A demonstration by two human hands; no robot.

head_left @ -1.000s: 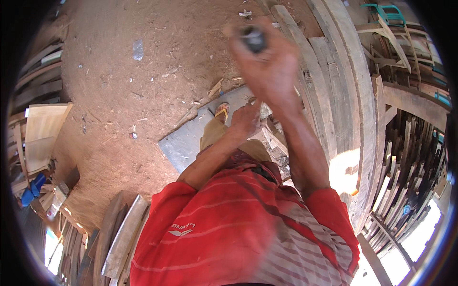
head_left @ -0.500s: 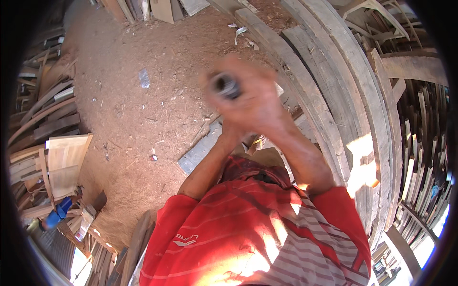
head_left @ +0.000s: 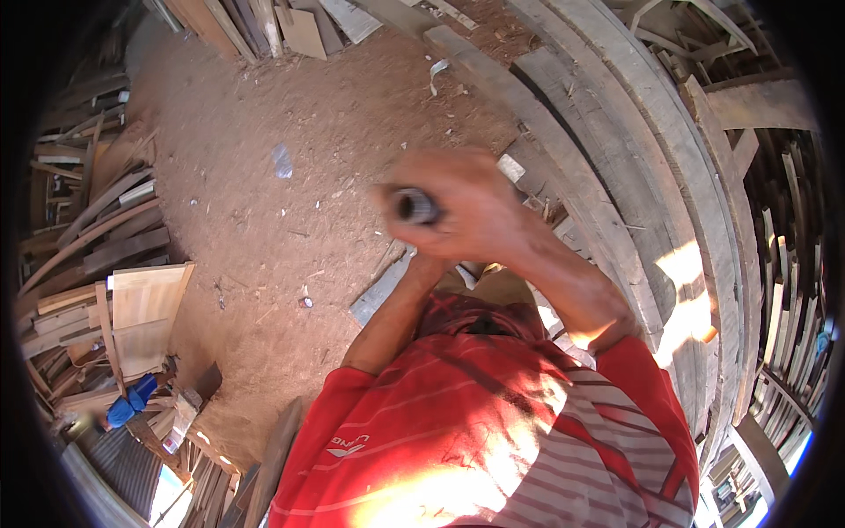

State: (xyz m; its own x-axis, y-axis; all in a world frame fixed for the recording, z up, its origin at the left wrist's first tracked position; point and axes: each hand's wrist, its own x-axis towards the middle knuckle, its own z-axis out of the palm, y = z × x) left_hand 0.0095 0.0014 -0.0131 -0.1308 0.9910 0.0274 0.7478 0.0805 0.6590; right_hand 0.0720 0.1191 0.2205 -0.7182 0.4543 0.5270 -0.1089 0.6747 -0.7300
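Note:
My right hand (head_left: 471, 201) is closed round a dark pole-like tool (head_left: 415, 206), seen end-on, with its round, hollow-looking end pointing up at me. The tool's lower part is hidden behind that hand, so its kind does not show. My left forearm (head_left: 396, 312) reaches in beneath the right hand, and the left hand's fingers are covered by it. Slight blur softens the right hand. Below the hands, a grey flat board (head_left: 380, 290) lies on the ground near my legs.
Long thick timber beams (head_left: 607, 150) run along my right side. Stacked planks (head_left: 114, 220) and a pale wooden panel (head_left: 145, 308) stand at the left. Brown dirt ground (head_left: 255, 211) with scraps stretches ahead. A blue-clothed person (head_left: 132, 400) appears at the lower left.
My right hand and the tool's end sit lower in the picture, and the tool stays in its grip. The view has shifted slightly, moving the surroundings at the left rightward.

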